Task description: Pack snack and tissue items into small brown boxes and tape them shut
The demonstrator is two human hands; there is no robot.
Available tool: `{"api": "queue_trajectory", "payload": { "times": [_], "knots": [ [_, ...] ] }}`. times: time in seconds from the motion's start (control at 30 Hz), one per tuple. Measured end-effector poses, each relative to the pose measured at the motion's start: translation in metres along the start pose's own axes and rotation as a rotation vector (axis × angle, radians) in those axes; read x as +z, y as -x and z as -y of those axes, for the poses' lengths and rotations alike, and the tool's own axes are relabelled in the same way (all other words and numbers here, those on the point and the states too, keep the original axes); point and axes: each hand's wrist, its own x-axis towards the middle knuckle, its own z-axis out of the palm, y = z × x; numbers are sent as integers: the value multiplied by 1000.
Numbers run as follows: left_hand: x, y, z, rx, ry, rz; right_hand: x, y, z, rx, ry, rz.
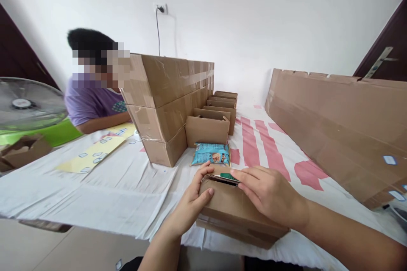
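Note:
A brown cardboard box (235,211) stands at the table's front edge, with a dark narrow gap along its top. My left hand (193,194) grips the box's left end, thumb on top and fingers by the gap. In the gap shows a flat green-and-white thing (227,176), its kind unclear. The fingers of my right hand (270,192) are pressed together on its right end. Just behind the box lies a blue packet (212,153) with printing and a picture on it, touched by neither hand.
Open cardboard boxes (208,130) line up behind the packet, beside a taped wall of stacked boxes (171,114). A tall cardboard panel (333,127) borders the right side. Across the table sits a person in a purple shirt (92,101), near yellow sheets (95,154) and a fan (28,103).

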Motion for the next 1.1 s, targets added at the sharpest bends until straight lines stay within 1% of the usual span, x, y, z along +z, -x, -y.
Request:
{"api": "queue_trajectory", "payload": {
  "times": [0.1,0.2,0.33,0.47,0.57,0.67,0.77,0.83,0.93,1.0,1.1],
  "knots": [
    [-1,0,0,6,-2,-2,3,-1,0,-28,18,13],
    [0,0,-1,8,-13,3,-4,9,-5,-33,-13,21],
    [0,-1,-2,-1,-65,0,-14,25,-7,12,-44,51],
    [-1,-1,0,-3,-80,-6,-29,42,-7,86,16,90],
    [-1,-1,0,0,-63,-11,-48,67,-18,169,46,122],
    [-1,-1,0,-6,-55,-17,-66,104,-40,289,54,174],
    [0,-1,1,-7,-64,-27,-72,141,-65,441,51,173],
    [0,-1,2,-5,-67,-31,-65,161,-79,552,53,128],
    [0,-2,5,-5,-73,-34,-39,182,-92,657,57,87],
    [1,-3,6,0,-75,-38,-17,191,-94,680,41,113],
    [1,-2,4,1,-76,-40,12,197,-96,695,-14,225]
  ]
}}
